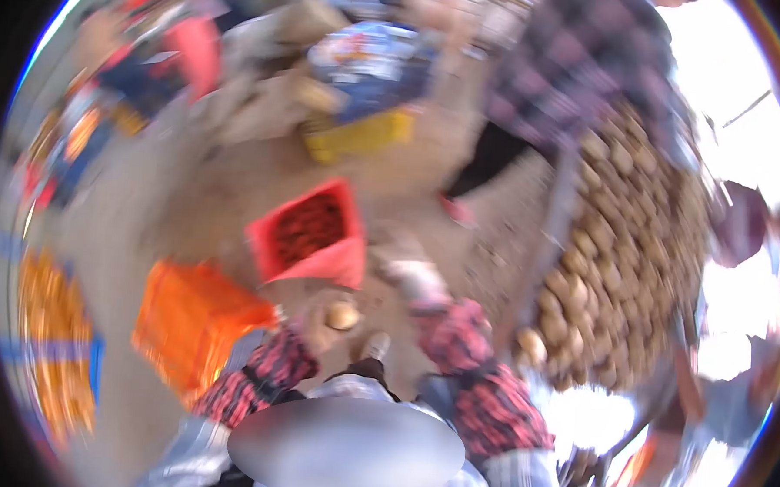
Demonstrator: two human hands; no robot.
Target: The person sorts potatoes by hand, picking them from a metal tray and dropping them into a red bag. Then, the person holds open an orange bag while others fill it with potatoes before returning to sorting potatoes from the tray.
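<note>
My left hand (318, 320), low in the middle of the view, is closed around a pale round potato (343, 315). Just beyond it stands a red bin (352, 261) with dark reddish pieces inside, too blurred to name. My right hand (400, 254) is stretched forward to the right of this bin, smeared by motion; its fingers cannot be made out. Both forearms wear red and black patterned sleeves. An orange crate or bag (174, 308) lies left of my left hand.
A large heap of potatoes (611, 253) lies behind a raised edge (555, 216) on the right. A person in a checked shirt (554, 72) leans over it. Farther off is a yellow crate (360, 138) near other people. Filled yellow-orange sacks (55, 342) stand at left.
</note>
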